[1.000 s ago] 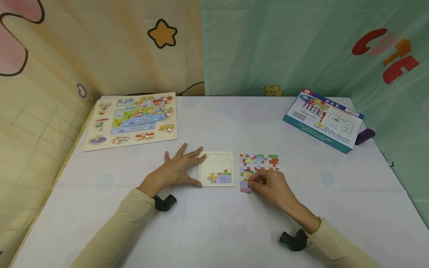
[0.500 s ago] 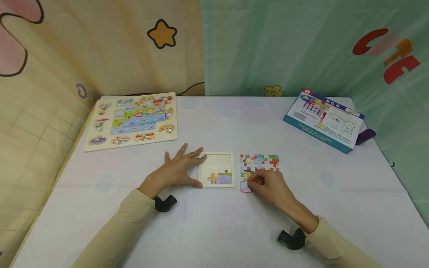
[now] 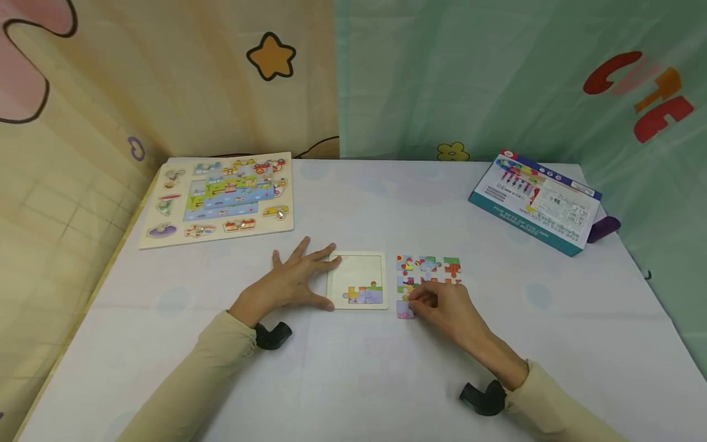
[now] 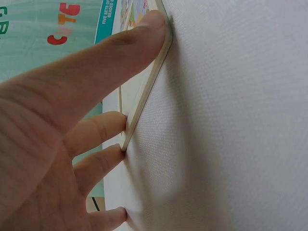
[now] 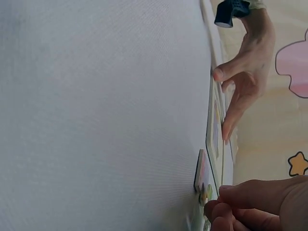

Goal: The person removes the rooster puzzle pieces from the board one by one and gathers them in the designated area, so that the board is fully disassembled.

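Observation:
In the head view, a small square wooden puzzle tray [image 3: 357, 267] lies on the white table. A few joined puzzle pieces [image 3: 367, 295] fill its lower right corner. My left hand [image 3: 293, 282] is spread at the tray's left side, thumb and fingertips resting on its edge and frame. To the right of the tray are rows of loose puzzle pieces [image 3: 428, 263], partly covered by my right hand [image 3: 450, 307]. The right thumb and forefinger pinch a lilac puzzle piece [image 3: 405, 310] at its upper right edge; its tab is partly hidden by the fingertips.
A larger wooden puzzle board [image 3: 237, 225] with knobbed pieces and pictures lies at the back left. At the back right stands a white and teal box [image 3: 533, 205], with a purple object [image 3: 604, 229] beside it. Patterned curtains [image 3: 414, 80] border the table.
Both hands stay almost in place. The glare on the lilac piece brightens half a second ago and fades now, as if its tilt changed slightly. The head view shifts a little.

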`<state>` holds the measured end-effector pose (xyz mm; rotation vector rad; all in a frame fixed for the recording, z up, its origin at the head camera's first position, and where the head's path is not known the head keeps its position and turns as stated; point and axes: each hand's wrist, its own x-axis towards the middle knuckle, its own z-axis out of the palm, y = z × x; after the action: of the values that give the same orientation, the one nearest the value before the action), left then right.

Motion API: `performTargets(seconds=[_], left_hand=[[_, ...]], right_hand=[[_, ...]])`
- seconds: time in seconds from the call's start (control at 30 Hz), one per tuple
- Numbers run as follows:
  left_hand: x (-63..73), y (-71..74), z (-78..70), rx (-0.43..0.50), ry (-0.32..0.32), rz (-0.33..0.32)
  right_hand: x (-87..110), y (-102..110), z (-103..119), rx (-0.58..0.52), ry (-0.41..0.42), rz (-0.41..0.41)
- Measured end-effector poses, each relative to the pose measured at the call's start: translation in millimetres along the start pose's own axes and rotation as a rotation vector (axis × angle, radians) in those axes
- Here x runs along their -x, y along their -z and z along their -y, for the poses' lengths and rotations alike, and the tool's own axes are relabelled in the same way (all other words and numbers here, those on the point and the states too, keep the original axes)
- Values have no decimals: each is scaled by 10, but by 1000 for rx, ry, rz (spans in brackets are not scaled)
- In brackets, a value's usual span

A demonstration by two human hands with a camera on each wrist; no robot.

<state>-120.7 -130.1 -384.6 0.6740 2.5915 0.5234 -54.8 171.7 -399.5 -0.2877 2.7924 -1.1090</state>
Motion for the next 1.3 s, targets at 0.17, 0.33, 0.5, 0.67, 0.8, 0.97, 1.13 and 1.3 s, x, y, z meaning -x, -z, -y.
performTargets(seconds=[0.17,0.33,0.5,0.67,0.8,0.97,1.13,1.3], left_hand=[[-9,5,-9,-6,5,6],[-11,-15,-12,-12,16,10],[-16,-35,-7,-15,17,12],[-5,-22,-26,-24,11,0],[5,-10,-33,-26,13,0],[0,-5,-34,-25,10,-4],[-5,-4,-30,-29,10,-5],[-3,-9,-25,-38,10,-5]], right_hand=[[-50,-19,93,-5,56,-21],[-169,-112,223,-30,112,26],[-292,-242,338,-17,176,93],[-381,-324,423,56,193,128],[-417,-357,453,93,184,140],[-406,-365,451,78,184,130],[-413,-369,461,52,163,133],[-426,-373,470,39,132,146]])
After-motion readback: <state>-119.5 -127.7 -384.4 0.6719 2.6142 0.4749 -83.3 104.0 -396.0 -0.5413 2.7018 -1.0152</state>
